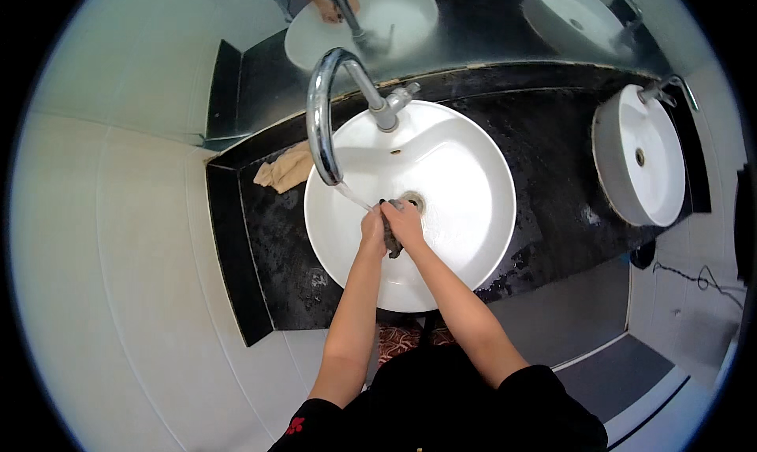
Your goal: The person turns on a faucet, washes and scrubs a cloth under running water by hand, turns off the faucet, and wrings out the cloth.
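Over the round white washbasin (pixel 467 180), my left hand (pixel 373 227) and my right hand (pixel 404 222) are side by side, both gripping a dark grey wet cloth (pixel 391 239). Part of the cloth hangs below the hands; the rest is hidden between them. Water runs from the chrome gooseneck faucet (pixel 320 121) onto my left hand and the cloth. The metal drain (pixel 414 200) lies just beyond my right hand, partly covered by it.
A beige cloth (pixel 288 167) lies on the black stone counter (pixel 550 156), left of the basin. A second white basin (pixel 662 156) with its own faucet stands at the right. Behind, a mirror (pixel 473 32) reflects both basins. A tiled wall (pixel 148 245) is at the left.
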`<action>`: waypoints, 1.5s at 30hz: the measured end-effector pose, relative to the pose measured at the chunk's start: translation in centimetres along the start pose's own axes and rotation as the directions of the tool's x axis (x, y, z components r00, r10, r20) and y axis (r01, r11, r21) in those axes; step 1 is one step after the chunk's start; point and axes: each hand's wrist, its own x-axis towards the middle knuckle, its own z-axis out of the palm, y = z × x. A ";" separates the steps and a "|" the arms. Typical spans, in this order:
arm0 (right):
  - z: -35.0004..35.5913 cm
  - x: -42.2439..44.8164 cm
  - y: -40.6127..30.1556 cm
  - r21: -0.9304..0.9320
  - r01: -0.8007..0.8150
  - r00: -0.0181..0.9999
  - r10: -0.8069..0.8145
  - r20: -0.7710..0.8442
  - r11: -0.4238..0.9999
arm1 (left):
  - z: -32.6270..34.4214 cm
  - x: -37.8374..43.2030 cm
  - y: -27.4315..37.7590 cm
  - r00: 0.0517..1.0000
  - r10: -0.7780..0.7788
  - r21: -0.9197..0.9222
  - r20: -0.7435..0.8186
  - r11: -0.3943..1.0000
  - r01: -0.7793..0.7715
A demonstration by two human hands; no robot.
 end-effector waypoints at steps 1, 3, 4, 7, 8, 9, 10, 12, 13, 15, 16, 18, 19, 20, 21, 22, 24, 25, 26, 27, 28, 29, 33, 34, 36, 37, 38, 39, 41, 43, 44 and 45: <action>-0.1 0.1 0.7 0.003 0.000 1.000 0.000 -0.016 1.000 | 0.2 -0.2 0.0 1.000 -0.026 0.001 -0.012 1.000 0.026; 0.2 0.1 1.2 -0.069 -0.015 0.998 0.011 -0.058 0.998 | -0.2 -0.2 -0.4 0.999 -0.050 0.020 0.015 0.999 0.050; 0.3 0.0 1.1 -0.067 -0.010 0.999 0.006 -0.052 0.998 | -0.7 -0.2 -0.4 0.997 -0.071 0.032 0.027 0.997 0.070; 0.1 -0.7 0.5 -0.094 -0.087 0.983 0.070 -0.169 0.992 | -2.3 -0.7 0.3 0.994 -0.084 0.009 0.066 0.996 0.084; 0.6 0.1 1.7 0.024 -0.071 0.977 0.074 -0.202 0.997 | -2.8 -0.9 0.5 0.992 -0.094 0.000 0.086 0.996 0.095; 0.7 0.9 3.0 0.142 -0.049 0.967 0.082 -0.242 0.989 | -2.8 -1.3 0.8 0.988 -0.106 -0.006 0.115 0.994 0.107; 1.2 1.0 3.2 0.308 -0.026 0.965 0.104 -0.240 0.951 | -3.2 -1.5 1.0 0.984 -0.116 -0.016 0.134 0.993 0.119; 1.2 0.9 3.6 0.424 -0.082 0.978 0.155 -0.140 0.902 | -3.9 -1.9 1.0 0.975 -0.142 -0.051 0.170 0.987 0.153; 1.4 0.2 2.7 0.523 -0.142 0.982 0.188 -0.035 0.841 | -4.9 -1.8 0.7 0.979 -0.137 -0.054 0.154 0.988 0.147; 0.9 -1.4 1.5 0.624 -0.222 0.974 0.205 0.100 0.749 | -5.7 -1.7 0.1 0.961 -0.112 0.030 0.254 0.994 0.108; 0.6 -1.9 1.2 0.659 -0.230 0.972 0.196 0.126 0.716 | -5.6 -2.0 0.0 0.970 -0.089 -0.020 0.226 0.995 0.096; 0.0 -2.4 1.5 0.693 -0.233 0.972 0.183 0.147 0.682 | -5.5 -2.0 -0.4 0.981 -0.007 -0.066 0.195 0.998 0.020; -0.3 -2.5 1.8 0.706 -0.231 0.973 0.175 0.153 0.669 | -5.4 -2.0 -0.5 0.984 0.075 -0.112 0.160 0.992 -0.058; -0.6 -2.5 2.1 0.718 -0.229 0.973 0.167 0.158 0.657 | -5.5 -1.9 -0.5 0.978 0.088 -0.149 0.188 0.987 -0.060; -0.9 -2.7 2.3 0.718 -0.225 0.974 0.167 0.152 0.658 | -5.0 -2.1 -0.2 0.977 0.086 -0.149 0.193 0.987 -0.058; -1.1 -2.8 2.4 0.777 -0.238 0.971 0.168 0.171 0.582 | -4.4 -2.2 0.0 0.974 0.107 -0.183 0.200 0.981 -0.070; -1.4 -3.0 2.3 0.829 -0.247 0.968 0.165 0.189 0.502 | -3.8 -2.5 0.4 0.957 0.146 -0.242 0.251 0.967 -0.084; -1.3 -3.2 2.1 0.806 -0.260 0.965 0.169 0.199 0.531 | -3.6 -2.5 0.5 0.956 0.148 -0.244 0.253 0.966 -0.085; -1.3 -3.4 1.9 0.783 -0.272 0.962 0.175 0.209 0.560 | -3.4 -2.3 0.5 0.947 0.158 -0.254 0.278 0.963 -0.086; -1.2 -3.6 2.0 0.783 -0.269 0.963 0.173 0.207 0.561 | -3.3 -2.1 0.4 0.938 0.167 -0.264 0.304 0.961 -0.086; -1.0 -3.7 2.0 0.745 -0.281 0.960 0.172 0.223 0.605 | -3.3 -2.1 0.2 0.937 0.169 -0.265 0.305 0.960 -0.086; -1.0 -3.9 2.1 0.705 -0.292 0.956 0.172 0.238 0.646 | -3.3 -2.0 0.0 0.943 0.149 -0.256 0.296 0.964 -0.072; -1.1 -4.4 2.9 0.647 -0.363 0.930 0.219 0.296 0.670 | -2.4 -2.3 -0.3 0.972 0.073 -0.211 0.224 0.977 -0.024; -1.1 -4.5 3.0 0.658 -0.363 0.931 0.235 0.279 0.659 | -2.2 -2.3 -0.3 0.972 0.072 -0.211 0.225 0.977 -0.024; -0.8 -4.6 2.9 0.666 -0.342 0.939 0.276 0.206 0.663 | -2.1 -2.1 -0.3 0.986 0.045 -0.145 0.161 0.989 -0.021; -0.6 -4.7 2.8 0.672 -0.320 0.939 0.316 0.133 0.668 | -2.2 -1.8 -0.3 0.987 0.045 -0.146 0.156 0.989 -0.022; -0.5 -4.8 2.7 0.670 -0.325 0.938 0.318 0.138 0.667 | -2.3 -1.3 -0.3 0.984 0.023 -0.105 0.175 0.994 -0.005; -0.4 -4.8 2.2 0.699 -0.330 0.928 0.354 0.117 0.635 | -2.5 -0.9 -0.3 0.981 0.000 -0.061 0.195 0.998 0.012; 0.3 -4.9 1.7 0.726 -0.338 0.915 0.391 0.104 0.599 | -3.0 -0.4 -0.4 0.983 -0.002 -0.048 0.186 0.999 0.011; 0.6 -4.9 1.8 0.742 -0.336 0.888 0.457 0.045 0.580 | -2.4 -0.7 -0.4 0.983 -0.013 -0.032 0.185 0.999 0.019; 0.5 -4.9 2.0 0.743 -0.337 0.887 0.459 0.046 0.578 | -2.2 -0.8 -0.4 0.980 0.036 -0.099 0.197 0.995 -0.017; 0.3 -4.9 2.1 0.725 -0.389 0.898 0.409 0.162 0.568 | -2.1 -1.1 -0.3 0.975 0.087 -0.167 0.203 0.985 -0.053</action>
